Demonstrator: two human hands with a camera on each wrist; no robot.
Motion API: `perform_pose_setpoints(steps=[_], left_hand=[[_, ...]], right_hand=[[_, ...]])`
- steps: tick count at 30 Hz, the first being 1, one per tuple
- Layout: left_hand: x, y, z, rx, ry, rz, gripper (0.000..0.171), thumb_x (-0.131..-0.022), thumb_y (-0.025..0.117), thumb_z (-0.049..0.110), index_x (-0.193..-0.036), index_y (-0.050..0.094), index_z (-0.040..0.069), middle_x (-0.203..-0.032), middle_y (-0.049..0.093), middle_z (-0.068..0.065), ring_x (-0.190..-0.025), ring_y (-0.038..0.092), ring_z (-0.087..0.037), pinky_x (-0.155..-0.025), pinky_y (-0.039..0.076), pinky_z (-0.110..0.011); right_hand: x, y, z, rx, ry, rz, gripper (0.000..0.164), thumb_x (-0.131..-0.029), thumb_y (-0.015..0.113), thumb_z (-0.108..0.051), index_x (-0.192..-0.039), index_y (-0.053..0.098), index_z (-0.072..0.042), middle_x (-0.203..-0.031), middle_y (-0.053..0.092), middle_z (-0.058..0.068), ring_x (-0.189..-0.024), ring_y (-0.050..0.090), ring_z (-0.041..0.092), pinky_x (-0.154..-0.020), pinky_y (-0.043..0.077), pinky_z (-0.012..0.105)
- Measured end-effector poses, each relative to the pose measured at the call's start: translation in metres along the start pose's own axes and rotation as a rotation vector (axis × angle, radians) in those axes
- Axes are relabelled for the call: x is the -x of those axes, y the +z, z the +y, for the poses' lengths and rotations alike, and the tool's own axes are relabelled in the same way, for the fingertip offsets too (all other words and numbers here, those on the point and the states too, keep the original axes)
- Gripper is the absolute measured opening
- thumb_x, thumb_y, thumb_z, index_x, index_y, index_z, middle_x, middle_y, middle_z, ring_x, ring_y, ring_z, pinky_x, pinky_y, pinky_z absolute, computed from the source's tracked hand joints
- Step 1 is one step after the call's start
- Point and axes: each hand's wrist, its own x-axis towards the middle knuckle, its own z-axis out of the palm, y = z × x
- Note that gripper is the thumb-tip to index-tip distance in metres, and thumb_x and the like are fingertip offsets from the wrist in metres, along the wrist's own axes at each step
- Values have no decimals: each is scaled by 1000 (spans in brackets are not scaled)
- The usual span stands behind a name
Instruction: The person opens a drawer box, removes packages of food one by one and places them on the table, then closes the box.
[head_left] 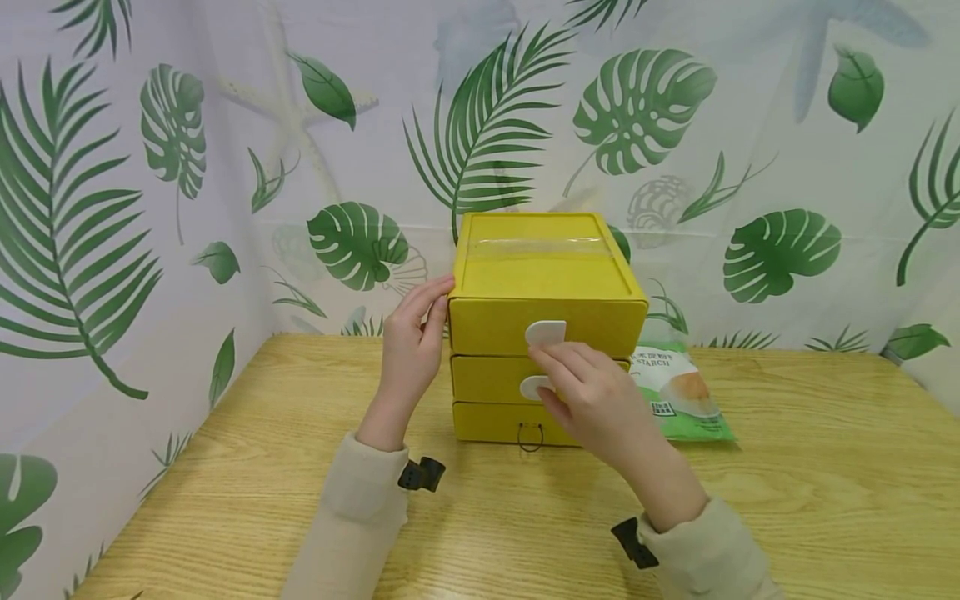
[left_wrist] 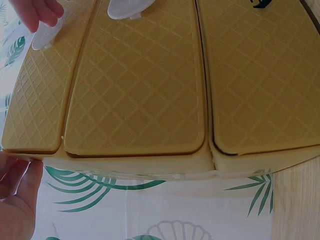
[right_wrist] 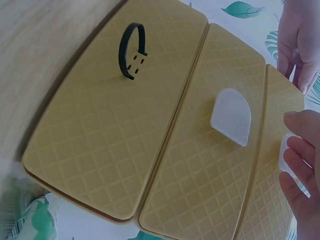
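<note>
A yellow three-drawer box (head_left: 547, 327) stands on the table, its top and middle drawers bearing white half-round handles. My left hand (head_left: 414, 329) rests against the box's upper left side, with its fingers fairly straight in the left wrist view. At the top handle (head_left: 546, 331) is my right hand (head_left: 592, 396), fingertips right at its lower edge. Its thumb sits lower, beside the middle handle (head_left: 536, 387), apart from the fingers. A thin black loop (right_wrist: 132, 50) serves as the bottom drawer's pull. All three drawers look pushed in.
Behind the box's right side lies a green and white starch bag (head_left: 678, 392), partly hidden. Clear tape (head_left: 536, 246) runs across the box top. The wooden table (head_left: 817, 467) meets a leaf-printed cloth backdrop (head_left: 510, 108) at the back and left.
</note>
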Motion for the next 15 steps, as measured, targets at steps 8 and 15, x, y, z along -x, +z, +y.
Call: perform_pose_setpoints(steps=[8,15], left_hand=[[0,0,-1,-5,-7,1,23,-91,46,1,-108,59,-7,-111,57,-17,-105,52,-23,-72,52,-30],[0,0,0,-10,-5,3,23,-91,46,1,-108,59,-7,-111,57,-17,-104,53,-23,-72,52,-30]], right_hand=[[4,7,-1,8,32,-65,45,-62,79,-3,-102,61,4,-95,61,11,-86,56,26,-73,50,37],[7,13,1,-2,38,-90,42,-62,78,-2,-100,61,3,-93,61,10,-84,56,24,-73,50,35]])
